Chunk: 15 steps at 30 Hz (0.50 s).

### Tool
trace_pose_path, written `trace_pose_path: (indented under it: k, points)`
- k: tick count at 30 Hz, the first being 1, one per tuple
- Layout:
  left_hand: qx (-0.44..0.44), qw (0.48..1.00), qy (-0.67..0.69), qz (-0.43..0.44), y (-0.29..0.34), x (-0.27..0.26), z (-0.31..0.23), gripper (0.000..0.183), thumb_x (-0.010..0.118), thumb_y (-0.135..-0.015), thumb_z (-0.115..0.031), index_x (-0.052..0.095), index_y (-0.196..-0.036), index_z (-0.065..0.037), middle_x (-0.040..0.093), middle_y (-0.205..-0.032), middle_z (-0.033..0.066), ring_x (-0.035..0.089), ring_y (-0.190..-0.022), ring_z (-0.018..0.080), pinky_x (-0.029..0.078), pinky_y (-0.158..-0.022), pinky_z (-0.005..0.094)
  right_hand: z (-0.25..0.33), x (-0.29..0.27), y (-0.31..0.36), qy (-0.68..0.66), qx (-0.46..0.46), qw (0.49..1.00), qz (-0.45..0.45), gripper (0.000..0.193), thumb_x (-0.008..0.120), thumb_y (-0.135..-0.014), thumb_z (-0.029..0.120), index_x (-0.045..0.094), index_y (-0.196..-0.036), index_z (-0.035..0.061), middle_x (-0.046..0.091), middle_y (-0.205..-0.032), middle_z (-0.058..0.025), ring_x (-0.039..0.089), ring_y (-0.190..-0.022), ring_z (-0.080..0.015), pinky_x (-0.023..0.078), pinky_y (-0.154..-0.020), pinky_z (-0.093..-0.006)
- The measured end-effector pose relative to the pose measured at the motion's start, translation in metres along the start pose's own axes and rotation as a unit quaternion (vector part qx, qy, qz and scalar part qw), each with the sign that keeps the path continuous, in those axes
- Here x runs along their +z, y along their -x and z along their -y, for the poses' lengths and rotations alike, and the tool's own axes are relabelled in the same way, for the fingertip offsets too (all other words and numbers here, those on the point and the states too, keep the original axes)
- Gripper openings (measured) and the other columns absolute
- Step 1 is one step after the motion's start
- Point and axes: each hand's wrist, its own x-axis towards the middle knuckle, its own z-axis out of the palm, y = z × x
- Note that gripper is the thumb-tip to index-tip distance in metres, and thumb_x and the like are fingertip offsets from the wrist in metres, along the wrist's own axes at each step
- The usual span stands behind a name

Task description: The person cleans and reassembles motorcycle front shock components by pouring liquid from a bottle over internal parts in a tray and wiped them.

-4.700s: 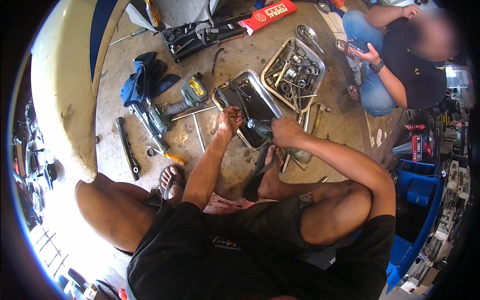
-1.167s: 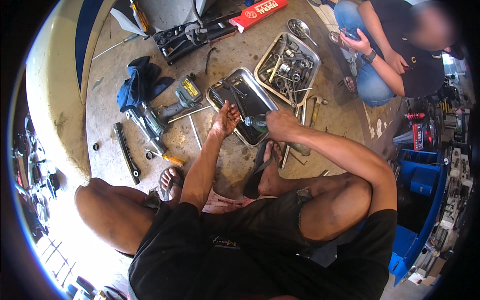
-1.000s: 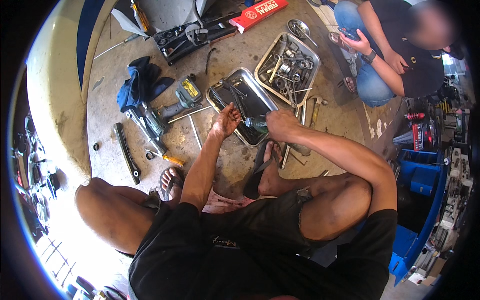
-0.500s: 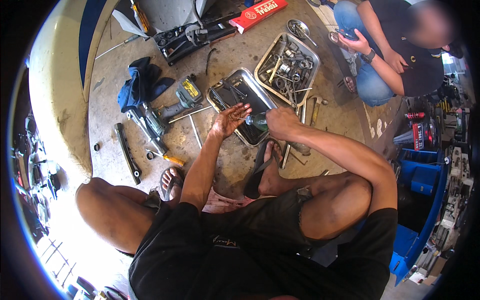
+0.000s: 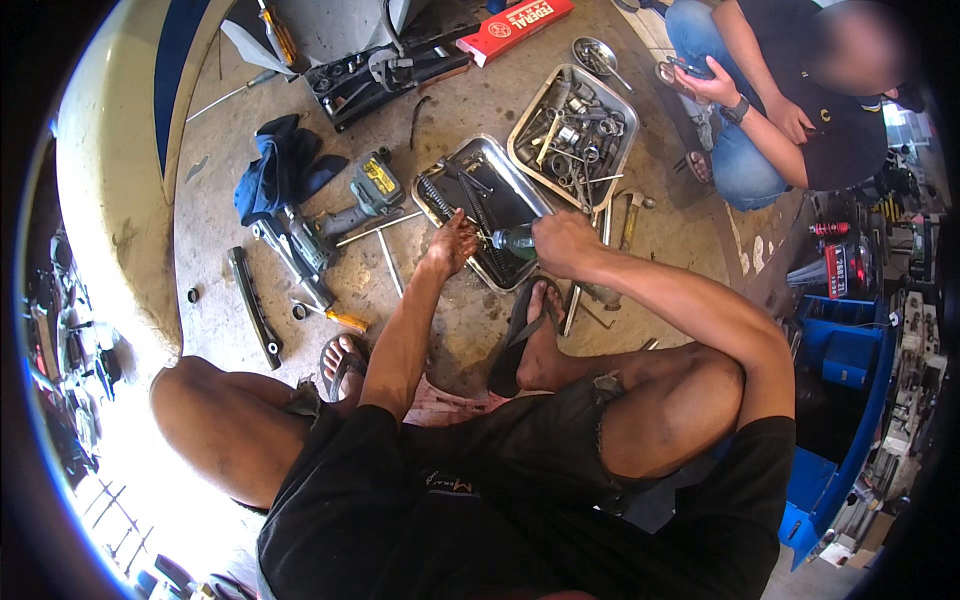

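Note:
My right hand (image 5: 568, 245) is wrapped round a clear greenish bottle (image 5: 517, 241), tipped on its side with its neck toward my left hand. My left hand (image 5: 455, 244) is curled closed beside the bottle's mouth, above the left side of a metal tray (image 5: 515, 178). Dark grime marks its fingers, and whatever they may hold is hidden. In that tray lie a coil spring (image 5: 436, 199) and several dark, slender parts, partly covered by my hands.
Beyond stands a second tray (image 5: 626, 160) full of metal parts, a hammer (image 5: 632, 220) beside it. Left are a cordless impact wrench (image 5: 370, 192), a T-handle wrench (image 5: 390, 262), a blue cloth (image 5: 272, 175) and a black bar (image 5: 255, 308). A person (image 5: 790, 110) crouches at far right holding a phone.
My left hand's spread fingers have curled in, and it has turned slightly beside the bottle's mouth. My right hand and the tilted bottle have hardly moved.

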Motion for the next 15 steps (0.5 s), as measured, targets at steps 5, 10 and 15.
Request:
trace_pose_path:
  k: [5,10,15]
  points:
    - [0.076,0.994,0.044,0.067,0.000,-0.042,-0.012,0.030,0.047,-0.099,-0.036,0.053,-0.093,-0.007,0.062,-0.081,0.0074,0.052,-0.061,0.0156,0.044,-0.053,0.0261,0.024,-0.014,-0.008,0.033,-0.040,0.998,0.016,0.022,0.051,-0.077,0.006,0.070,-0.085,-0.0029,0.068,-0.086,-0.0220,0.068,-0.085,-0.0296,0.053,-0.080,-0.0399]
    - [0.132,0.985,-0.102,-0.040,0.008,0.021,0.002,0.035,0.047,-0.099,-0.039,0.054,-0.103,-0.004,0.065,-0.090,0.0114,0.054,-0.067,0.0177,0.048,-0.063,0.0267,0.009,-0.009,-0.002,0.023,0.007,0.999,0.040,0.022,0.052,-0.077,0.006,0.069,-0.086,-0.0040,0.069,-0.087,-0.0208,0.069,-0.085,-0.0302,0.054,-0.079,-0.0393]
    - [0.076,0.994,-0.018,-0.082,0.010,0.020,-0.005,0.037,0.048,-0.098,-0.042,0.055,-0.103,-0.005,0.064,-0.084,0.0093,0.057,-0.073,0.0192,0.047,-0.067,0.0291,0.011,-0.013,-0.004,0.015,0.000,0.999,0.036,0.022,0.052,-0.078,0.006,0.069,-0.088,-0.0042,0.068,-0.089,-0.0217,0.067,-0.088,-0.0318,0.052,-0.082,-0.0412]
